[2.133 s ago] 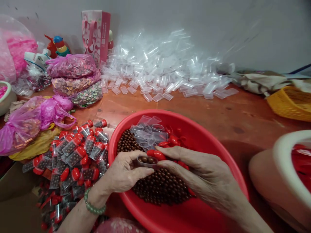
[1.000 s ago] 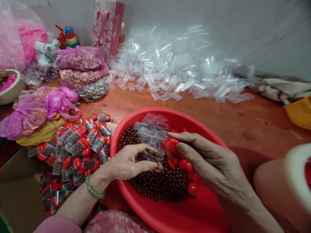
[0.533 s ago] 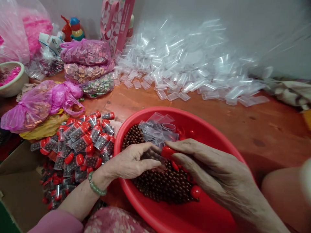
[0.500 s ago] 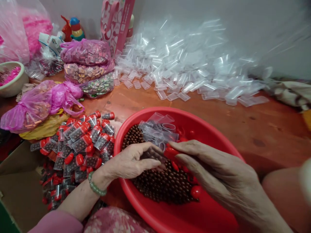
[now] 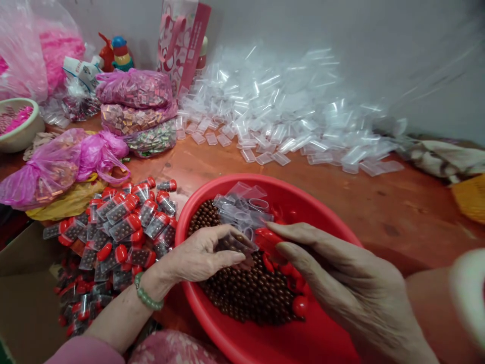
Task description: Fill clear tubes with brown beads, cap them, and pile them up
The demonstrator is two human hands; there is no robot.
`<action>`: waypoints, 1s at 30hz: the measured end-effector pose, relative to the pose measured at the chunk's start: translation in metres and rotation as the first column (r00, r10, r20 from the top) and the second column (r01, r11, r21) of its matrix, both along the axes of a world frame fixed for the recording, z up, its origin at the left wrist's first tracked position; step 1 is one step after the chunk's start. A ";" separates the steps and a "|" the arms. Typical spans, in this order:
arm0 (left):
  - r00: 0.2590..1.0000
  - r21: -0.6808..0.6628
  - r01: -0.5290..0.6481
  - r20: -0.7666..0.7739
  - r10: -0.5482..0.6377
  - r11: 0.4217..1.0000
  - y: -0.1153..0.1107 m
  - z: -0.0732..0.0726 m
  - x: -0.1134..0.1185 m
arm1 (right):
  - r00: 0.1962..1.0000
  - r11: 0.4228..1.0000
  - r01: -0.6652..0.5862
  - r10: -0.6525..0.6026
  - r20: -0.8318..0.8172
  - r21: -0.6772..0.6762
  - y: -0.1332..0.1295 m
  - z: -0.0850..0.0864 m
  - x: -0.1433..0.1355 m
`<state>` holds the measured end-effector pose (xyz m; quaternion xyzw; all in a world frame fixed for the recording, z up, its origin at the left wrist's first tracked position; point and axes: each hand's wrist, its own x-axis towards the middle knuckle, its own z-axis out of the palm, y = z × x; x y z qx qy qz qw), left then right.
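My left hand (image 5: 206,253) is closed around a clear plastic case (image 5: 237,243) with brown balls inside, its open mouth turned to the right. Between the thumb and fingers of my right hand (image 5: 333,273) is a red cap (image 5: 268,238), close beside that mouth. Both hands are over a red basin (image 5: 318,197). Inside it lie a heap of brown balls (image 5: 253,293), several empty clear cases (image 5: 242,205) and loose red caps (image 5: 300,305), partly hidden by my right hand.
Capped, filled cases (image 5: 125,227) are piled left of the basin, above a cardboard box (image 5: 30,288). Along the wall spreads a large heap of empty clear cases (image 5: 280,116). Pink bags of small pieces (image 5: 134,91) and a white bowl (image 5: 22,136) stand at the back left.
My right hand has brought the red cap slightly nearer the case's mouth, and the cap shows more plainly. The whole view has shifted a little; my left hand keeps its grip.
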<state>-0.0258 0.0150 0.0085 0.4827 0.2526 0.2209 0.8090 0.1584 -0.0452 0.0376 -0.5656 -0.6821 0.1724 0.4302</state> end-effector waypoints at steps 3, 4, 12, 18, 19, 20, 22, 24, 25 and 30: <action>1.000 0.041 -0.015 0.014 0.014 0.999 0.000 -0.003 0.000 | 0.996 0.996 -0.071 0.068 0.052 0.050 0.008 0.003 -0.009; 1.000 0.046 -0.014 0.020 0.013 0.999 0.000 -0.003 0.000 | 0.994 0.994 -0.096 0.092 0.066 0.056 0.009 0.003 -0.010; 0.998 -0.080 -0.029 0.057 0.034 0.996 0.000 0.000 0.000 | 0.968 0.999 -0.035 0.025 0.251 0.038 -0.012 0.000 0.015; 0.999 -0.059 -0.036 0.037 0.039 0.998 0.000 0.001 0.000 | 0.992 0.998 0.066 -0.065 0.104 -0.008 -0.012 0.001 0.007; 0.999 -0.036 -0.034 0.037 0.035 0.999 0.000 0.001 0.000 | 0.994 0.996 0.092 -0.092 0.060 -0.010 -0.010 0.001 0.001; 0.999 -0.015 -0.033 0.039 0.034 0.999 0.000 0.000 0.000 | 0.994 0.994 0.107 -0.106 0.026 -0.013 -0.007 0.001 -0.005; 0.999 0.015 -0.027 0.044 0.026 1.000 0.000 -0.001 0.000 | 0.996 0.996 0.086 -0.086 0.002 0.013 -0.002 0.000 -0.016; 0.998 0.028 -0.020 0.055 0.019 0.999 0.000 -0.002 0.000 | 0.999 0.999 0.019 -0.020 0.039 0.051 0.004 0.001 -0.022; 0.998 0.035 -0.019 0.060 0.017 0.999 0.000 -0.002 0.000 | 0.997 0.997 -0.022 0.017 0.072 0.074 0.006 0.002 -0.024; 0.998 0.080 -0.043 0.048 0.039 0.996 -0.002 -0.003 0.000 | 0.961 0.987 -0.117 0.086 0.263 0.107 0.005 0.009 -0.016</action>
